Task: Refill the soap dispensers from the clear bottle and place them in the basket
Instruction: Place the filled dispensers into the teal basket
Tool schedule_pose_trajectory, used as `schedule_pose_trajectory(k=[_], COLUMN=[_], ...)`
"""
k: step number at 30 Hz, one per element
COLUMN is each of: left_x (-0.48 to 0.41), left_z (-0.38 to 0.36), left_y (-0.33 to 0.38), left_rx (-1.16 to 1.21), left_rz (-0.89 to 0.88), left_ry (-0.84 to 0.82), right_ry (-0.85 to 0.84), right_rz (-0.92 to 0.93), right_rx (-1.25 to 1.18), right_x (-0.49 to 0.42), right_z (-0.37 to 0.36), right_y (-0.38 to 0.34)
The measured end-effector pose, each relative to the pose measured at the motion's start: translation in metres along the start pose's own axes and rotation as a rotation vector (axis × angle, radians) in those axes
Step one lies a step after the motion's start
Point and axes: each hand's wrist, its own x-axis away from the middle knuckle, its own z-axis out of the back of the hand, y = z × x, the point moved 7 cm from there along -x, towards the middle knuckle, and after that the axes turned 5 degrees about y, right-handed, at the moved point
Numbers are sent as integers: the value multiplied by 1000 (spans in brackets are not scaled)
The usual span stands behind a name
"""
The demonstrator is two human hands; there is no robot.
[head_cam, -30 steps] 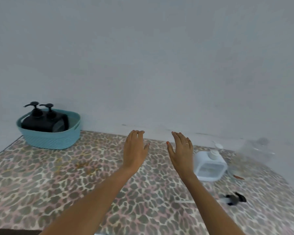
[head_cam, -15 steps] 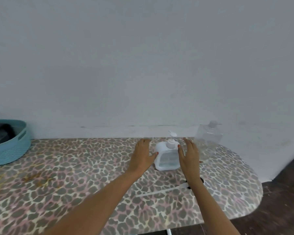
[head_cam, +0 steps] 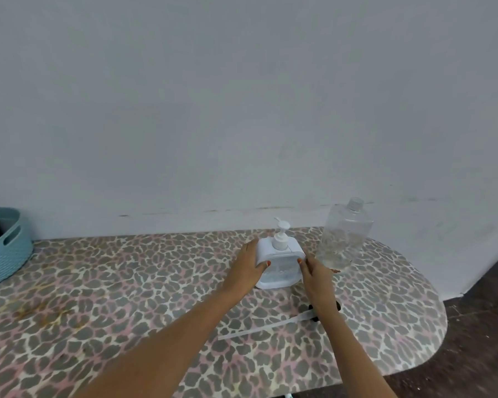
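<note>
Beside the clear bottle (head_cam: 344, 239), your left hand (head_cam: 249, 267) and right hand (head_cam: 314, 272) gripped the white dispenser (head_cam: 279, 264); its pump (head_cam: 281, 235) likely needed unscrewing next.

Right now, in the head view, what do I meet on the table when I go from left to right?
blue basket → left hand → white soap dispenser, held between both hands → right hand → clear bottle

The left hand (head_cam: 249, 265) and right hand (head_cam: 314, 271), hovering apart a moment ago, now grip the white soap dispenser (head_cam: 279, 264) by its sides.
</note>
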Motion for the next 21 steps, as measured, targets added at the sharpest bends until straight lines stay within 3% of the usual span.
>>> schedule_pose_trajectory(k=[10, 21], left_x=[0, 10], left_z=[24, 141], left_y=[-6, -21], left_rx=[75, 8], left_rz=[-20, -45], left_ry=[105, 277], right_ry=[-10, 46], right_rz=[74, 212], right_rx=[80, -25], right_x=[-1, 2], right_z=[-5, -57], right_y=[-31, -127])
